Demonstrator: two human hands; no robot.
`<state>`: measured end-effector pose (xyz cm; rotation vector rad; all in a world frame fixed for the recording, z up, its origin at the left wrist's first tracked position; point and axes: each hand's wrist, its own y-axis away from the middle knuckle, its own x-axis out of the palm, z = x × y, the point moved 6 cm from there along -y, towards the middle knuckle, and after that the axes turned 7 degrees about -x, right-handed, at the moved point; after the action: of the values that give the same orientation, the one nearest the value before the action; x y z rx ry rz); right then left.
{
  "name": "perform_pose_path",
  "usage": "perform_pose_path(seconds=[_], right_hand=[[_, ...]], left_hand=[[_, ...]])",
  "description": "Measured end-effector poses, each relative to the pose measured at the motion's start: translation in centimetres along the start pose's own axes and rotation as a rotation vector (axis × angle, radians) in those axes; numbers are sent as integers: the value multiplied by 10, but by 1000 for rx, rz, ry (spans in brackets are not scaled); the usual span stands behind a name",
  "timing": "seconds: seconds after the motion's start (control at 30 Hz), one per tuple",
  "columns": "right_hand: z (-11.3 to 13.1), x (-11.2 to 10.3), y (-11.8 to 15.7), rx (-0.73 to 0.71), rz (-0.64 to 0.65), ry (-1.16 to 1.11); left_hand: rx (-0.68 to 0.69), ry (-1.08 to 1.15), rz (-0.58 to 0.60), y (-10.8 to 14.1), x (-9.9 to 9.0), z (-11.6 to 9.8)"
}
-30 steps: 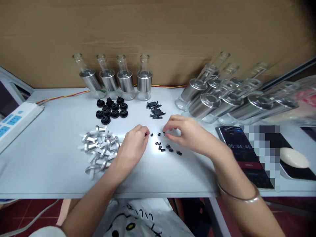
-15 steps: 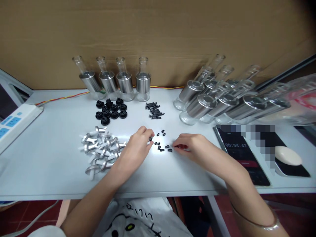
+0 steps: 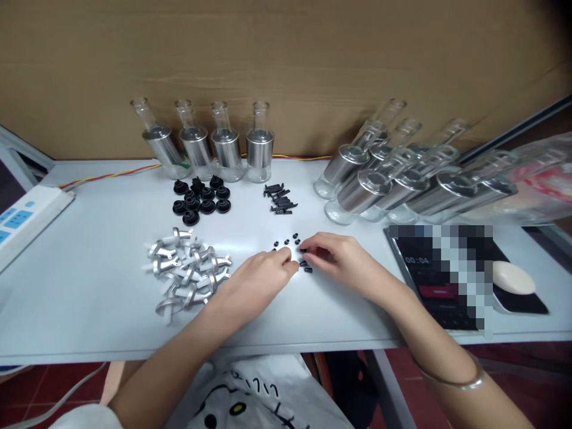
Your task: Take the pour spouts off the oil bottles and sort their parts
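Small black plastic pieces lie loose between my two hands on the white table. My left hand comes in low over them, thumb and fingers pinched together; what its fingertips hold, if anything, is hidden. Opposite it, my right hand has thumb and forefinger closed on a small black piece. Two more short black pieces rest just below the right fingertips. Left of my left hand is a heap of silver metal spouts or levers with ring ends.
Black ribbed rubber stoppers and thin black rods sit farther back. Glass bottles with metal sleeves line the back; several more bottles crowd the right. A phone, a white oval object and a power strip flank the area.
My left hand has shifted right and slightly down, and now covers some small black pieces. My right hand has moved left and slightly up, so the fingertips of both hands are close together.
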<state>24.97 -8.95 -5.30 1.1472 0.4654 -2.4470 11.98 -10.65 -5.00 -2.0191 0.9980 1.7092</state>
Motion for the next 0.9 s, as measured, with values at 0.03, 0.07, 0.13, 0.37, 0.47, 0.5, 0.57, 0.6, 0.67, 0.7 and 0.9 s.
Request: perform_pose_path(seconds=[0.03,0.07,0.13,0.37,0.47,0.5,0.57,0.6,0.67,0.7,0.9], right_hand=[[4,-1,2,-19,-9,13],[8,-3,4,-45,-22,30],[18,-5,8,-111,-47,72],[29,7,15,-169,-7,151],[32,16,15,-172,22,194],[33,17,14,-176,23,211],[36,18,14,-181,4,225],[37,16,14,-178,-12,219],[37,11,13,-166,-46,193],[37,8,13,-164,-63,183],[29,7,7,-177,-63,211]], left_hand=[[-1,-11,-1,-1,2,0],[2,-18,-7,-1,3,-1],[18,-21,-27,-2,5,-1],[4,65,-48,-1,3,5],[-27,125,19,-1,-1,6],[-42,150,32,-1,-2,7],[-59,198,40,-1,-5,8],[-61,222,37,-1,-5,9],[-65,272,26,-1,-5,10],[-72,300,19,-1,-4,11],[-109,407,7,-1,2,16]])
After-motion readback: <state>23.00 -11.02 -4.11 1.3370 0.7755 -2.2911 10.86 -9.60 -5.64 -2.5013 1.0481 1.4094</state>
